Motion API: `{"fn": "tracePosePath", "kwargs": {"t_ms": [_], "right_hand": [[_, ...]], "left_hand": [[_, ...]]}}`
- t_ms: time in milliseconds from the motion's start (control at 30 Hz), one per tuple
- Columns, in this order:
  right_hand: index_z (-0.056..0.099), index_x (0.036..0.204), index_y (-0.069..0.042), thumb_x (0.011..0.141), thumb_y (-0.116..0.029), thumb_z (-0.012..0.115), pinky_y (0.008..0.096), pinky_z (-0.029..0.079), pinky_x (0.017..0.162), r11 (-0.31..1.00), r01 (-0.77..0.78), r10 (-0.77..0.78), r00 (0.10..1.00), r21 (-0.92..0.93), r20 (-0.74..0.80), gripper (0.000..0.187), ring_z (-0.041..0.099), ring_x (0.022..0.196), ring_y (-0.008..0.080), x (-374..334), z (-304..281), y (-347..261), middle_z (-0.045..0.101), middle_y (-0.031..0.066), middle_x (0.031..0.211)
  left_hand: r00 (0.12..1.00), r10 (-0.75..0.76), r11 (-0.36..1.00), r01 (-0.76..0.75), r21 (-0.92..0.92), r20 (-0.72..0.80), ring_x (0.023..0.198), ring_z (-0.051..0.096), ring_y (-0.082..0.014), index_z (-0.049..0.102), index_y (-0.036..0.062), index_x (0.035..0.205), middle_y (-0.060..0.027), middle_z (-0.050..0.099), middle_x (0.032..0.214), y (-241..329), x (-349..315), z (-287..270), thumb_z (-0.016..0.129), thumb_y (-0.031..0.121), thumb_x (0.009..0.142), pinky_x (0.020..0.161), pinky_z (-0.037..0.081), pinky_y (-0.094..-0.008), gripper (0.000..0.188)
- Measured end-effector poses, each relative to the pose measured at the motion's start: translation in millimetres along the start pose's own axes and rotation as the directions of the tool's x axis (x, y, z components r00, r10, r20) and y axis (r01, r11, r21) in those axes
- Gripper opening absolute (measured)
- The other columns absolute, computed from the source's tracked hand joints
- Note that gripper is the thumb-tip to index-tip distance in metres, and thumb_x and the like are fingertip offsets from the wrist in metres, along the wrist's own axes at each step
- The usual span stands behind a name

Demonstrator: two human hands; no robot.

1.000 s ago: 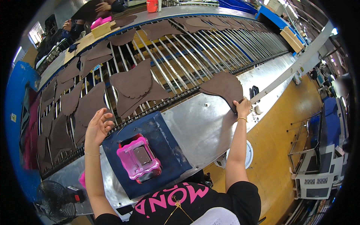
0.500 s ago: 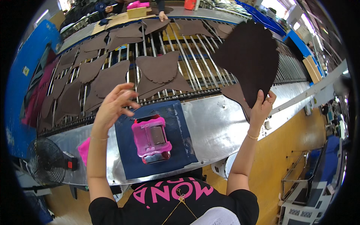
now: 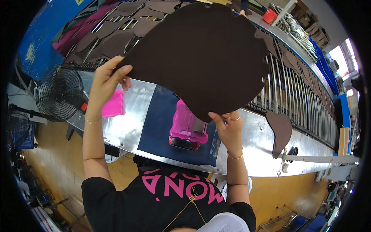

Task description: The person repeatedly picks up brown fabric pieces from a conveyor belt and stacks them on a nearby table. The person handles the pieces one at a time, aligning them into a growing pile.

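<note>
A large dark brown cut sheet (image 3: 205, 62), leather-like with curved edges, is held up between my hands. My left hand (image 3: 110, 79) pinches its left corner between thumb and fingers. At its lower edge, my right hand (image 3: 230, 129) grips it, thumb in front and fingers partly hidden. Beneath the sheet, a pink scalloped plastic tray (image 3: 179, 124) rests over a red and black object (image 3: 184, 144) on a dark blue mat (image 3: 154, 127). The sheet hides part of the tray. On the metal table to its right lies a smaller brown piece (image 3: 280, 131).
Beyond the table runs a rack of metal rods (image 3: 288, 81) carrying several brown cut pieces (image 3: 116, 46). A black fan (image 3: 60, 92) stands at the left, near a pink piece (image 3: 114, 104). Another person's hand (image 3: 242, 13) shows at the far side, near a red container (image 3: 269, 16).
My left hand, empty before, has taken hold of the brown sheet's left corner. The sheet has come from the right to the middle and spread out. The view has turned.
</note>
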State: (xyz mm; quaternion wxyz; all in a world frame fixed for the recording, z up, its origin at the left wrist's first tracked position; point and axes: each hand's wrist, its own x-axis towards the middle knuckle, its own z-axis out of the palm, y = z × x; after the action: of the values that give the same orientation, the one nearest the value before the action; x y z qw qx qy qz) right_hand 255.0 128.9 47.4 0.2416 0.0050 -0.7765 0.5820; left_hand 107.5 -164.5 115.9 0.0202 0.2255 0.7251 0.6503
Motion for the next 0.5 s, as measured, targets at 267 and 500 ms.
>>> {"fn": "tracePosePath", "kwargs": {"t_ms": [267, 500], "right_hand": [[0.068, 0.092, -0.008, 0.076, -0.002, 0.069, 0.0314, 0.049, 0.061, 0.905, 0.317, -0.266, 0.942, -0.285, 0.203, 0.018, 0.064, 0.066, 0.0247, 10, 3, -15, 0.068, 0.0097, 0.077], [0.069, 0.093, -0.007, 0.073, 0.003, 0.067, 0.0319, 0.048, 0.064, 0.860, 0.184, -0.124, 0.980, -0.477, 0.155, 0.023, 0.062, 0.069, 0.0263, -35, -54, 14, 0.066, 0.0084, 0.077]], "left_hand": [[0.999, -0.031, 0.982, 0.023, 0.188, 0.038, 0.056, 0.056, -0.0064, 0.061, -0.0029, 0.091, -0.0010, 0.057, 0.069, -3, -30, -26, 0.060, 0.003, 0.088, 0.051, 0.044, -0.0196, 0.006], [0.935, -0.188, 0.939, 0.081, 0.333, 0.301, 0.050, 0.060, -0.0113, 0.060, -0.0049, 0.082, -0.0055, 0.054, 0.064, -11, -27, 21, 0.061, 0.001, 0.085, 0.047, 0.044, -0.0224, 0.007]]}}
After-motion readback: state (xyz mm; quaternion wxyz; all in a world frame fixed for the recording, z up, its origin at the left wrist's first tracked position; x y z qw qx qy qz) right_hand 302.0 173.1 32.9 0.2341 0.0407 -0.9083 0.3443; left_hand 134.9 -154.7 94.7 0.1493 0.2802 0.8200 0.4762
